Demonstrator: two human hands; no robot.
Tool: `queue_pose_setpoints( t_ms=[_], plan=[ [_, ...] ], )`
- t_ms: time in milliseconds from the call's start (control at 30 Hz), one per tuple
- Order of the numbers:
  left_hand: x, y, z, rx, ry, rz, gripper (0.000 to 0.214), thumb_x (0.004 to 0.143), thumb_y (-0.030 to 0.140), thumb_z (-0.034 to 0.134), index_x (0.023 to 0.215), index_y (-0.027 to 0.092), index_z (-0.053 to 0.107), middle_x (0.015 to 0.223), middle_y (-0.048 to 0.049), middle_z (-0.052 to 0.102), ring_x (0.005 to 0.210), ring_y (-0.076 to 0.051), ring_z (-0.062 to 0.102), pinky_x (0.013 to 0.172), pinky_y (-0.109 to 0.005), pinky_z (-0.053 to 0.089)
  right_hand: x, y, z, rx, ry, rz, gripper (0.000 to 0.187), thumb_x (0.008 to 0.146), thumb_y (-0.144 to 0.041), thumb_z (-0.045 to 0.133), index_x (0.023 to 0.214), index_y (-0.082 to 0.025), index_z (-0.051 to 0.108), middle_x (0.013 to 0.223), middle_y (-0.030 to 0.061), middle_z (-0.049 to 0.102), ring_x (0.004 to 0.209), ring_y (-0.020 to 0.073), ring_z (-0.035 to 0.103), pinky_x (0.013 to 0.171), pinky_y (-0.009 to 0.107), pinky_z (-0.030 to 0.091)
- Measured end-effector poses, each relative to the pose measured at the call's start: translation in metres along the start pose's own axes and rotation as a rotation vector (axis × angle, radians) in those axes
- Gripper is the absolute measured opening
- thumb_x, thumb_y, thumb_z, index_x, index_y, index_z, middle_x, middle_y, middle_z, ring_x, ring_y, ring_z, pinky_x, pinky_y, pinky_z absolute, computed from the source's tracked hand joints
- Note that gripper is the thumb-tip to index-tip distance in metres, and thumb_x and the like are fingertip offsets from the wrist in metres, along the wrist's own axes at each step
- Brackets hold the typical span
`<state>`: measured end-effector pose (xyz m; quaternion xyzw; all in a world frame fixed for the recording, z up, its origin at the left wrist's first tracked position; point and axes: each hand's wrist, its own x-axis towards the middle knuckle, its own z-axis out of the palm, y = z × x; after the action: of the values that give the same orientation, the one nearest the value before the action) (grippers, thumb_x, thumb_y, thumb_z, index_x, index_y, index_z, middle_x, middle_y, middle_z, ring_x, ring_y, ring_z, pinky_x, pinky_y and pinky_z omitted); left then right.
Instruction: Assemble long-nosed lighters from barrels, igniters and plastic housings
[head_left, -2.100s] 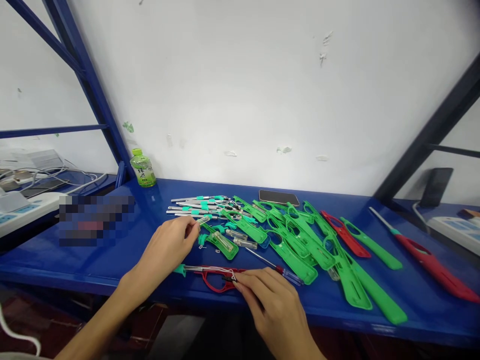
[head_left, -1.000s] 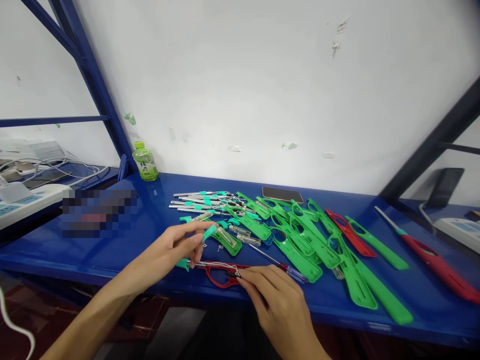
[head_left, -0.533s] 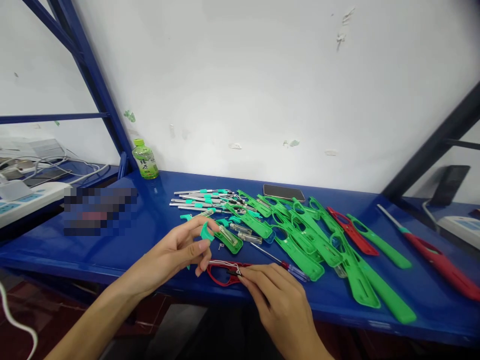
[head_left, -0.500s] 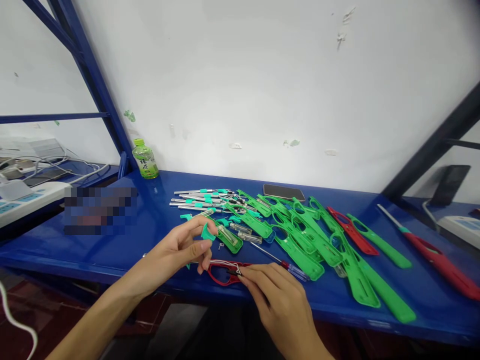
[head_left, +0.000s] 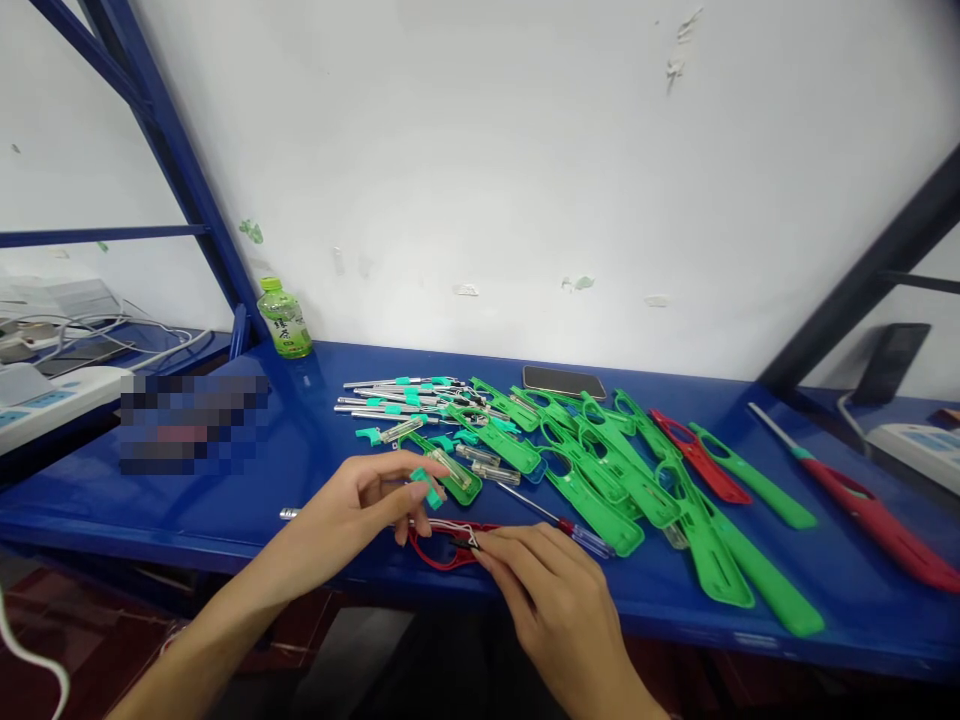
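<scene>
My left hand (head_left: 352, 515) pinches a small teal plastic piece (head_left: 429, 487) between thumb and fingertips, just above a red lighter shell (head_left: 439, 547) lying at the front edge of the blue shelf (head_left: 300, 460). My right hand (head_left: 551, 600) presses its fingertips on the right end of that red shell, where thin white wires (head_left: 450, 527) show. A metal tube tip (head_left: 287, 514) sticks out from behind the left hand. Beyond lie a green shell with a clear tank (head_left: 448, 471) and a small screwdriver (head_left: 555, 520).
Several green lighter shells (head_left: 600, 480) and metal tubes with teal collars (head_left: 397, 395) are spread over the shelf. Red lighters (head_left: 862, 515) lie at the right. A phone (head_left: 564, 381) and a green bottle (head_left: 284, 318) stand near the wall. Blue frame struts rise on both sides.
My left hand picked a teal piece from the pile and brought it down toward the red shell. My right hand stayed on the shell's end.
</scene>
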<state>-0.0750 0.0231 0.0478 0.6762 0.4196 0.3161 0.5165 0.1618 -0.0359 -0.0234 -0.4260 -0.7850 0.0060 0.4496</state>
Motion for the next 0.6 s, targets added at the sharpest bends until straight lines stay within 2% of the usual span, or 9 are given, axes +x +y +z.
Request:
queue_pose_setpoints(
  t_ms=[200,333,500,600],
  plan=[
    [-0.006,0.006,0.006,0.086,0.024,0.017,0.027,0.097,0.045,0.073,0.111,0.022,0.078,0.107,-0.0057,0.082,0.093,-0.022,0.073,0.082,-0.030,0.056,-0.001,0.000,0.001,0.009,0.004,0.003,0.019,0.108,-0.020,0.060,0.114,-0.024,0.078,0.103,0.0017,0.083,0.085,0.0207,0.075,0.082,0.033,0.056],
    [-0.007,0.005,0.011,0.101,0.031,0.057,0.021,0.102,0.042,0.067,0.107,0.022,0.072,0.092,-0.0022,0.080,0.081,-0.018,0.071,0.075,-0.028,0.054,-0.001,-0.001,0.000,0.053,-0.007,0.034,0.016,0.106,-0.019,0.063,0.112,-0.025,0.077,0.104,0.0000,0.082,0.086,0.0205,0.075,0.082,0.033,0.057],
    [-0.005,0.001,0.016,0.278,0.064,0.242,0.016,0.103,0.032,0.065,0.094,0.024,0.076,0.111,-0.0041,0.075,0.104,-0.020,0.070,0.083,-0.027,0.053,0.000,-0.002,-0.002,0.110,-0.014,0.074,0.016,0.104,-0.016,0.066,0.110,-0.026,0.077,0.105,-0.0015,0.081,0.087,0.0193,0.074,0.082,0.032,0.057],
    [-0.009,-0.004,0.019,0.362,0.060,0.322,0.016,0.103,0.030,0.066,0.096,0.027,0.079,0.100,-0.0019,0.074,0.090,-0.017,0.070,0.078,-0.026,0.053,0.000,-0.003,-0.001,0.099,-0.002,0.084,0.015,0.104,-0.017,0.066,0.109,-0.026,0.077,0.106,0.0000,0.080,0.088,0.0201,0.074,0.083,0.033,0.056]
  ],
)
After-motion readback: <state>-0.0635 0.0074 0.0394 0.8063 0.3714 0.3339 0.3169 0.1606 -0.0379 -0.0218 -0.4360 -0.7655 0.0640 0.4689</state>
